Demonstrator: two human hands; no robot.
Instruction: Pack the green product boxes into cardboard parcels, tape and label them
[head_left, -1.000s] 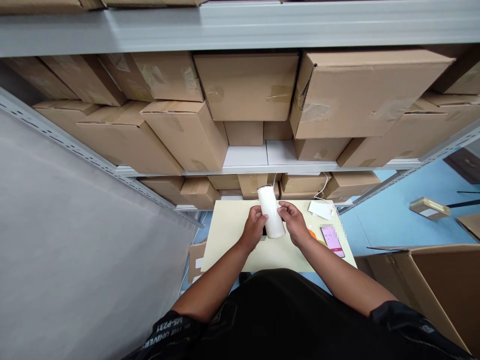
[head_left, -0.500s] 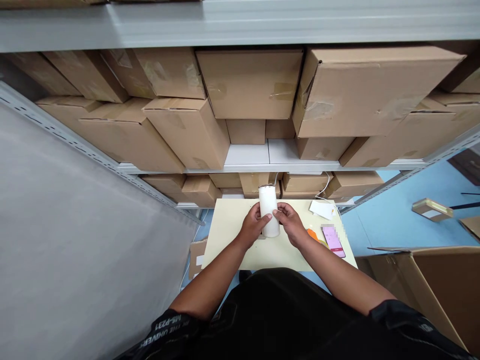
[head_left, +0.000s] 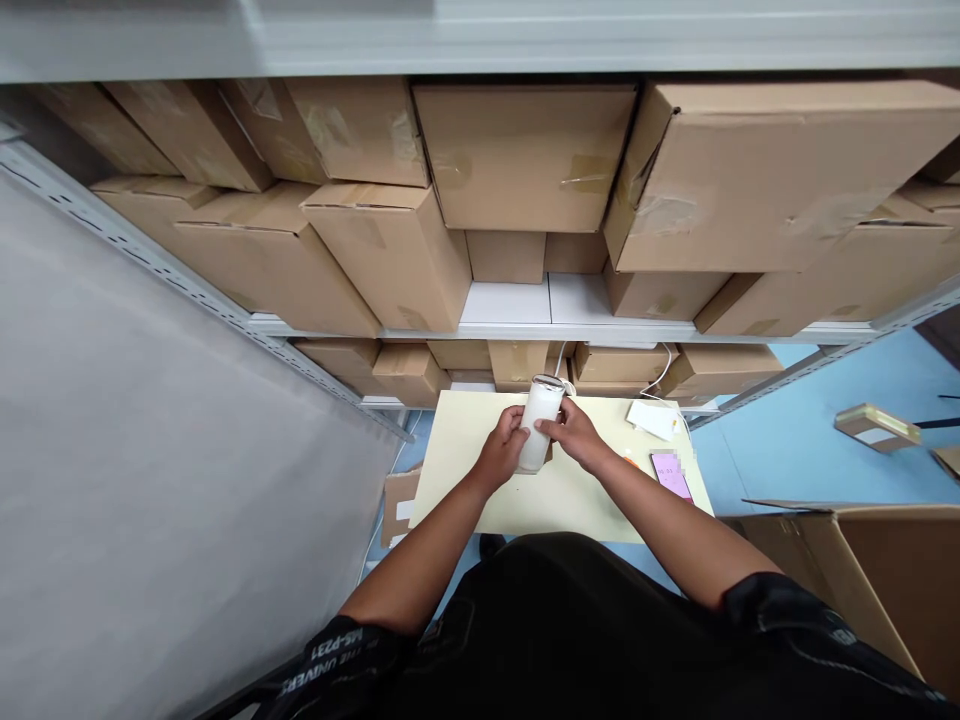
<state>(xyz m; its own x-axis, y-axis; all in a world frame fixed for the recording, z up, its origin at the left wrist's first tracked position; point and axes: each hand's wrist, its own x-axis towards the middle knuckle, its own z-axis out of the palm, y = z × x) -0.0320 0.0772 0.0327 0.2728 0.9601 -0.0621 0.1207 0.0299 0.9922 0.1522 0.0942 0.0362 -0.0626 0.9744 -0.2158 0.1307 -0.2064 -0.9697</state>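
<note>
A white cylinder-shaped tumbler (head_left: 538, 420) with a darker rim at its far end is held over a small pale-yellow table (head_left: 465, 490). My left hand (head_left: 504, 450) wraps its lower left side. My right hand (head_left: 571, 434) grips it from the right, fingers pressed on its middle. The tumbler leans with its top end away from me and slightly right. A small dark object under the hands is mostly hidden.
On the table's right lie a phone (head_left: 671, 474) with a lit pink screen, a white card (head_left: 654, 419) and an orange bit. Metal shelves stacked with cardboard boxes (head_left: 525, 160) stand beyond. An open carton (head_left: 870, 580) sits at the right, a grey wall at the left.
The tumbler has tilted from leaning left to leaning right at its top, and both hands have shifted up along it. The view has moved slightly closer to the shelves.
</note>
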